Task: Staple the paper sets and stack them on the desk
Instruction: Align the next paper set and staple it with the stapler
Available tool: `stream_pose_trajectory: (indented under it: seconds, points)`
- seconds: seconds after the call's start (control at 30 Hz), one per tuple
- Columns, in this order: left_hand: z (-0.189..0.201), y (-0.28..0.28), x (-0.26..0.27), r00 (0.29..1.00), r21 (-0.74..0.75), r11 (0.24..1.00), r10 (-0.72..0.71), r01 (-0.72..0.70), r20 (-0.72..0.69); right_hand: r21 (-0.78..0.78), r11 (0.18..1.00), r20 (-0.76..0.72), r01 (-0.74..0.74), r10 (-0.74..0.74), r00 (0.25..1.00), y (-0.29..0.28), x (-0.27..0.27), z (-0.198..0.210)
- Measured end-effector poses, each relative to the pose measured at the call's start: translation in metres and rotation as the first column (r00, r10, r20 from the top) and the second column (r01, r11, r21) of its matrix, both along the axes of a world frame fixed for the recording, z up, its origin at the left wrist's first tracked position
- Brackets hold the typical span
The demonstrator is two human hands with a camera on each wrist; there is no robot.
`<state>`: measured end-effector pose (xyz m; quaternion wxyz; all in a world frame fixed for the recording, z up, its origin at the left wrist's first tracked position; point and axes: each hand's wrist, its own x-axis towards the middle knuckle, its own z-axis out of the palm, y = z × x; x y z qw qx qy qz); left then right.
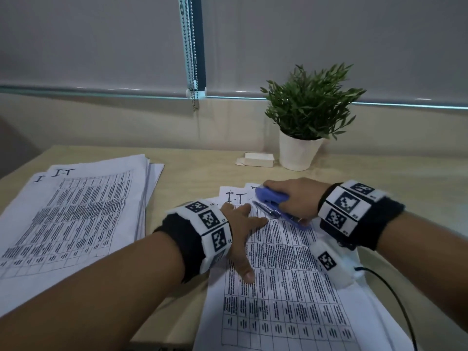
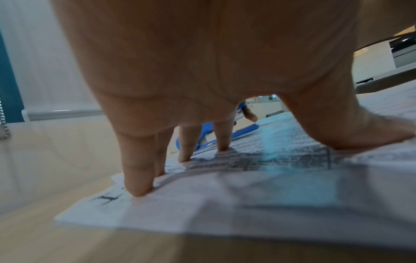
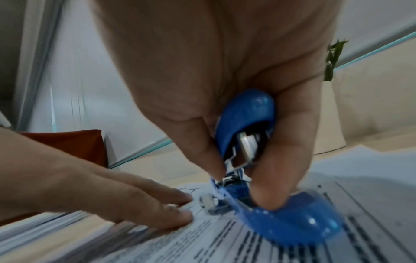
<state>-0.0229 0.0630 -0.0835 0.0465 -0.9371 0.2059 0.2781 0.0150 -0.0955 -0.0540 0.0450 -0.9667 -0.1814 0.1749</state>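
A set of printed table sheets lies on the desk in front of me, marked "I-T" at its top. My left hand lies flat on it, fingers straight and spread, fingertips pressing the paper near its top edge. My right hand grips a blue stapler whose base rests on the top right part of the sheets. In the right wrist view the thumb and fingers curl round the stapler, its jaws parted, beside the left hand.
A thick pile of similar printed sheets lies at the left of the desk. A potted plant and a small white box stand at the back by the wall. A black cable runs at the right.
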Motion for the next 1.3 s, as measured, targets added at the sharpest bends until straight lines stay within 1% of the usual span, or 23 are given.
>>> stream_pose_trajectory:
  seconds: [0.2,0.3,0.37,0.43,0.5,0.6,0.67,0.7,0.73,0.8,0.9,0.97,1.03,1.1,1.2,1.3]
  points:
    - [-0.002,0.001,0.001,1.000,0.021,1.000,-0.007,0.007,0.014,-0.064,0.998,0.040,-0.024,0.026,0.999,0.005,0.013,-0.010]
    - [-0.005,0.001,0.000,0.999,0.022,1.000,-0.013,0.013,0.040,-0.123,0.992,0.060,-0.039,0.046,0.997,0.013,0.017,-0.017]
    - [-0.005,0.000,-0.001,0.999,0.027,1.000,-0.003,0.002,0.032,-0.155,0.987,0.070,-0.050,0.062,0.996,0.022,0.019,-0.021]
    - [-0.003,-0.002,-0.001,1.000,0.031,0.999,0.009,-0.009,0.028,-0.145,0.988,0.069,-0.045,0.055,0.996,0.031,0.025,-0.022]
    - [-0.001,-0.002,-0.001,1.000,0.030,0.999,0.018,-0.019,0.023,-0.100,0.994,0.079,-0.039,0.047,0.996,0.040,0.033,-0.024]
    - [-0.001,-0.002,-0.002,0.999,0.024,0.999,0.030,-0.031,0.016,0.034,0.999,0.124,-0.030,0.026,0.992,0.049,0.041,-0.023]
    - [-0.001,-0.002,-0.003,0.999,0.032,0.999,0.042,-0.042,0.014,0.148,0.989,0.093,-0.009,-0.005,0.996,0.047,0.041,-0.015]
    - [-0.001,-0.002,-0.003,0.999,0.036,0.998,0.053,-0.054,0.009,0.181,0.983,0.068,-0.004,-0.008,0.998,0.044,0.039,-0.008]
    - [-0.002,-0.001,-0.004,0.998,0.039,0.997,0.065,-0.065,0.005,0.203,0.979,0.052,0.006,-0.017,0.998,0.038,0.036,-0.001]
    - [-0.004,0.002,-0.007,0.998,0.051,0.997,0.064,-0.064,0.013,0.200,0.979,0.042,0.046,-0.056,0.998,0.019,0.028,0.012]
    - [-0.010,0.010,-0.013,0.994,0.072,0.995,0.060,-0.066,0.088,0.259,0.953,-0.016,0.156,-0.157,0.987,-0.024,0.013,0.023]
    - [-0.009,0.011,-0.016,0.982,0.065,0.990,0.115,-0.126,0.148,0.228,0.958,-0.013,0.176,-0.177,0.984,-0.049,-0.004,0.026]
    - [-0.004,0.005,-0.019,0.959,0.046,0.985,0.150,-0.165,0.241,0.179,0.964,-0.053,0.195,-0.189,0.981,-0.067,-0.020,0.024]
    - [-0.002,-0.009,-0.019,0.948,0.035,0.991,0.112,-0.128,0.298,0.114,0.969,-0.087,0.219,-0.210,0.974,-0.076,-0.035,0.018]
    - [-0.005,-0.037,-0.015,0.972,-0.056,0.998,0.025,-0.012,0.235,0.067,0.970,-0.074,0.236,-0.231,0.970,-0.083,-0.045,0.005]
    - [-0.010,-0.062,-0.008,0.989,-0.080,0.997,0.000,0.012,0.147,0.023,0.972,-0.054,0.234,-0.232,0.971,-0.080,-0.058,0.005]
